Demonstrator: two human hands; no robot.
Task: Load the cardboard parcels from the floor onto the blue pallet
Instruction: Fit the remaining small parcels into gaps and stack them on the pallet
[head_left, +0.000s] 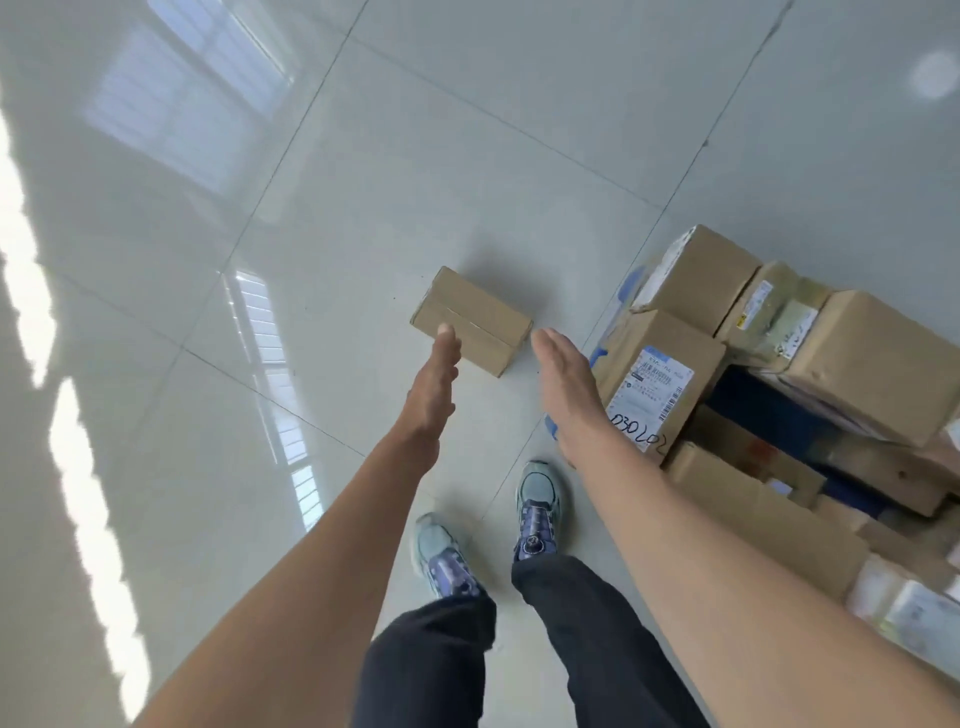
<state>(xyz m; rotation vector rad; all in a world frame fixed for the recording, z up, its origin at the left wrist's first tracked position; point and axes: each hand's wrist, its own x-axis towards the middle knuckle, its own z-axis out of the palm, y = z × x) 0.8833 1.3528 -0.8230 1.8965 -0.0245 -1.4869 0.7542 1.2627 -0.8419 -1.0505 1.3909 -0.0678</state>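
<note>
A small plain brown cardboard parcel (470, 319) is lying on the glossy pale tiled floor (311, 208), near the blue plastic pallet (628, 286), which is carrying stacked brown labelled cartons (660, 364). The left hand (434, 384) and right hand (566, 379) are hovering either side of the parcel, fingers straight, both released, grasping nothing.

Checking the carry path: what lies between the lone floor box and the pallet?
Bare tiled floor only, in the head view; the right hand reaches over that gap between the lone box and the pallet.
</note>
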